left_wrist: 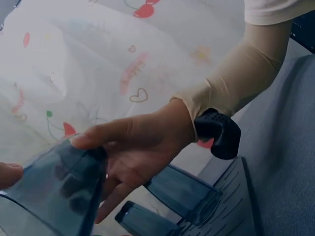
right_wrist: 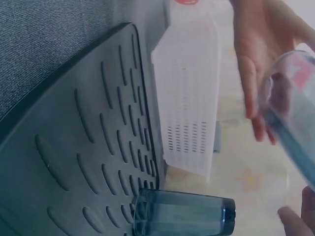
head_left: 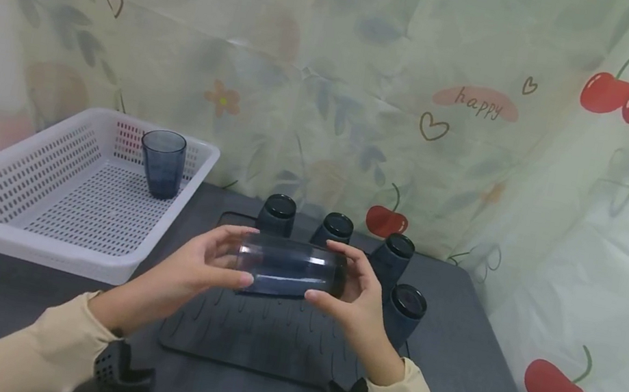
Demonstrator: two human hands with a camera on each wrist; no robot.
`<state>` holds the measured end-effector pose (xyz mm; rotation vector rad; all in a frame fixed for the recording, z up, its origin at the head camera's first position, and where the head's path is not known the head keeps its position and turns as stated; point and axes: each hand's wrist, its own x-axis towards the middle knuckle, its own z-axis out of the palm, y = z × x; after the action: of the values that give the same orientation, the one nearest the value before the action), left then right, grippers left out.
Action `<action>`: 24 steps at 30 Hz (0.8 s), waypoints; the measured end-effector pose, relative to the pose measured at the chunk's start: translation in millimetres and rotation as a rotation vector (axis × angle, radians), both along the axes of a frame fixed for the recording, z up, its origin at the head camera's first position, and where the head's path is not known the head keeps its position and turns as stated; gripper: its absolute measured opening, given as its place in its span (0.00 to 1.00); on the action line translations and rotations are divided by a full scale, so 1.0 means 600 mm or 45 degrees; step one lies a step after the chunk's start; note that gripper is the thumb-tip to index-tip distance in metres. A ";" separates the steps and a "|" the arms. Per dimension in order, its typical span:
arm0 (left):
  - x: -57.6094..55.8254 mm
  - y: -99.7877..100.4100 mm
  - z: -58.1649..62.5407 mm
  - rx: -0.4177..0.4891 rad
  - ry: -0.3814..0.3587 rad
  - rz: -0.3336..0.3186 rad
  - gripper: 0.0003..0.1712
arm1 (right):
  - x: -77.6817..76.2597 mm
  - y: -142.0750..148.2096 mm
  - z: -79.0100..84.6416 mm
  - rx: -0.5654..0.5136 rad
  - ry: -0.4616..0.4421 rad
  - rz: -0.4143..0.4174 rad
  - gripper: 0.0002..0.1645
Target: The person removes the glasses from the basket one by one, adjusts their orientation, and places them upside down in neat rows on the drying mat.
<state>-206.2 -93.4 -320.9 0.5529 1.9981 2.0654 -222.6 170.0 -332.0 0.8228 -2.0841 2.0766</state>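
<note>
A blue-tinted drinking glass [head_left: 290, 268] lies sideways in the air between my two hands, over a black ridged drying mat [head_left: 257, 349]. My left hand [head_left: 199, 267] holds the clear end, thumb in front and fingers behind. At the darker end, my right hand [head_left: 363, 305] grips with its thumb low on the near side and its fingers above and behind. The left wrist view has the glass [left_wrist: 64, 182] at lower left, with the right hand [left_wrist: 140, 147] around its far end. The right wrist view shows the left hand [right_wrist: 268, 54] at the glass's other end.
Upside-down glasses [head_left: 408, 309] stand along the mat's back and right edges, several in all. To the left, a white perforated basket [head_left: 90, 266] contains one upright glass [head_left: 162, 164]. A patterned sheet [head_left: 320, 86] hangs behind the grey-covered table [head_left: 457, 386].
</note>
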 end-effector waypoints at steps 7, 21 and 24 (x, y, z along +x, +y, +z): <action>-0.002 -0.021 -0.002 -0.074 0.076 -0.010 0.43 | 0.002 0.011 0.000 -0.020 0.029 0.006 0.43; -0.004 -0.042 -0.011 -0.243 0.063 -0.163 0.30 | -0.001 0.025 -0.010 0.082 0.050 -0.115 0.43; -0.004 -0.044 -0.013 -0.255 0.069 -0.233 0.30 | -0.001 0.028 -0.009 0.094 0.038 -0.127 0.43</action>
<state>-208.9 -119.8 -328.7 0.7283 2.0678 1.7392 -223.3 186.7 -337.6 0.7382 -2.1508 1.9369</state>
